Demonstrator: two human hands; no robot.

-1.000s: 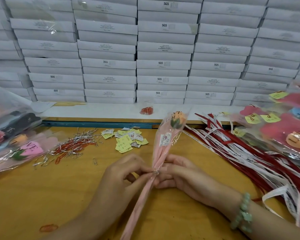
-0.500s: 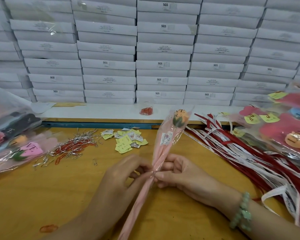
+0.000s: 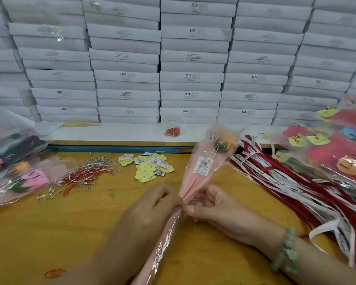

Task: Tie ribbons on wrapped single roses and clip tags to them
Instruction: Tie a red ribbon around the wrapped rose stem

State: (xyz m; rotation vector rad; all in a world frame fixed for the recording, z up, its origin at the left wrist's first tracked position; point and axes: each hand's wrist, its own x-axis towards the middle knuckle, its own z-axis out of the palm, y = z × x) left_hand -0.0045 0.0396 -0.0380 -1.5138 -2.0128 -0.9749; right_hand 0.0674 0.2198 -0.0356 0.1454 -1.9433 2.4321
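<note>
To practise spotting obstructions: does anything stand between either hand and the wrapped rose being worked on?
Nothing visible does. The left hand and right hand both pinch the wrapped rose directly at its gathered neck, so each grip is in contact.

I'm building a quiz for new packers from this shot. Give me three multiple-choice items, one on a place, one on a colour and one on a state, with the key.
1. Where on the table do the ribbons lie?
A) left side B) right side C) the middle
2. What colour is the bracelet?
A) green B) black C) gold
3. How is the wrapped rose placed?
A) lying loose B) standing in a vase C) held at its neck

Key: 1 B, they spread along the right side. 2 A, pale green beads circle the right wrist. 3 C, the left hand and the right hand pinch the gathered wrap.
</note>
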